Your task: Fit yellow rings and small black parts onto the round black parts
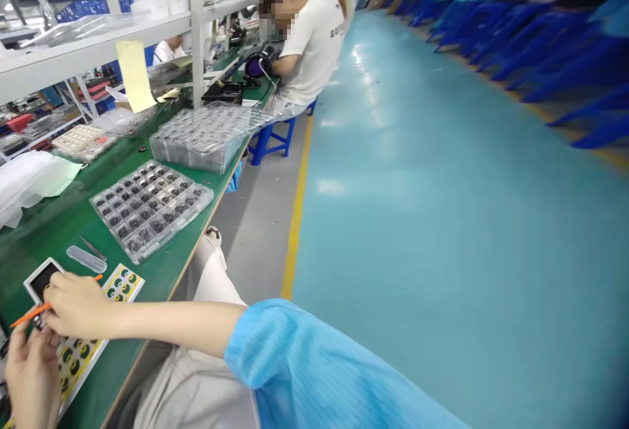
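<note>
My right hand [76,304] is at the bottom left over the green bench [59,226], fingers closed on an orange stick tool [30,314] that points left. My left hand [29,370] sits just below it at the frame's corner, fingers curled round a small dark part I cannot make out. Both hands hover over a sheet of yellow-and-black round stickers [120,285]. A small white-framed black fixture [42,278] lies right behind my right hand.
A clear tray of small black parts [152,209] lies further along the bench, with a stack of clear trays [206,134] behind it. A clear tube and tweezers [87,257] lie near the stickers. Two co-workers sit further down. A teal floor stretches to the right.
</note>
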Action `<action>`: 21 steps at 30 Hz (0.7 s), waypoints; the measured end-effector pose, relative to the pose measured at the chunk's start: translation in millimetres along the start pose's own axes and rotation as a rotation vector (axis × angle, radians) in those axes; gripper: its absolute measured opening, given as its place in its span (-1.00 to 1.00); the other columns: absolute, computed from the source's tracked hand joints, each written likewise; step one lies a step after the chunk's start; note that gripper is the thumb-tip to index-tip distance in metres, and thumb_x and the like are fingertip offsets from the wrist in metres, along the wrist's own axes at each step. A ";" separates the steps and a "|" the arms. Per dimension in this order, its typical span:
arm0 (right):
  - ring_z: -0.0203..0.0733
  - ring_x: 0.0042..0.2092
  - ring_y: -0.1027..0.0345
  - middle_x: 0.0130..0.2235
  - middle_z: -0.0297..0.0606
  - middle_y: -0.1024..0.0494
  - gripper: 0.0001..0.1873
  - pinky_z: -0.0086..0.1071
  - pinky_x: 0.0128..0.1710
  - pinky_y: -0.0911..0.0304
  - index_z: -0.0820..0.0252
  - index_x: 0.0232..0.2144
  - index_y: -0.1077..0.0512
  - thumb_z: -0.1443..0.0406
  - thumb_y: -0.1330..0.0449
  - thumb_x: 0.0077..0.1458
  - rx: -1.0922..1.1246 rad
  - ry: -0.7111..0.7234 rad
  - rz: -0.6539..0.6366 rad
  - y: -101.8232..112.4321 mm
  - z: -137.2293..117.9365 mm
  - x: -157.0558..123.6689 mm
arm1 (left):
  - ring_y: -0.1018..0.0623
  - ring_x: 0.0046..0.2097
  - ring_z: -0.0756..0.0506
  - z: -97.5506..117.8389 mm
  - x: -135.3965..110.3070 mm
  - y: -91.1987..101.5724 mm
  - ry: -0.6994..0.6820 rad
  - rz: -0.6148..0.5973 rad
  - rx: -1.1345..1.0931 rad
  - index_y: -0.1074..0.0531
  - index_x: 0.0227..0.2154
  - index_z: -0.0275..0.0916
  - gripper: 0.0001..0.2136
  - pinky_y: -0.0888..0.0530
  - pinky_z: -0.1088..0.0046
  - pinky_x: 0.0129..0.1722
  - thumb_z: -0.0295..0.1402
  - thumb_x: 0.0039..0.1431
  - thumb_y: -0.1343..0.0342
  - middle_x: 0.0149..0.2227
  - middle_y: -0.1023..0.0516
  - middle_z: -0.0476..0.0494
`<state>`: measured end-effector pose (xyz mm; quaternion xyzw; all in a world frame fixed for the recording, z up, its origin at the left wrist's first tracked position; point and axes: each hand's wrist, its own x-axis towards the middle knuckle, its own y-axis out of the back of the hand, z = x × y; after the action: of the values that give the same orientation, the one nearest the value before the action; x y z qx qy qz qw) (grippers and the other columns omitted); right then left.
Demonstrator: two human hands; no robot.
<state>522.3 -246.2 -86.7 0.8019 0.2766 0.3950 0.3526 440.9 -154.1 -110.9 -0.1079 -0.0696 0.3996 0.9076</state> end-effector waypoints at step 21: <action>-0.24 -0.38 -0.35 -0.32 -0.28 -0.43 -0.88 -0.41 -0.47 -0.17 0.16 -0.44 -0.38 0.30 -0.11 0.15 0.249 0.125 -0.023 -20.6 28.9 -6.9 | -0.60 -0.13 -0.09 -13.3 -25.1 6.8 0.023 -0.172 -0.052 -0.36 -0.10 -0.17 -0.69 -0.53 0.36 -0.09 -0.46 0.04 -0.09 -0.22 -0.62 -0.06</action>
<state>539.2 -248.9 -118.6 0.8100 0.3542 0.4028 0.2371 422.0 -170.1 -126.5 -0.1298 -0.0785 0.3171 0.9362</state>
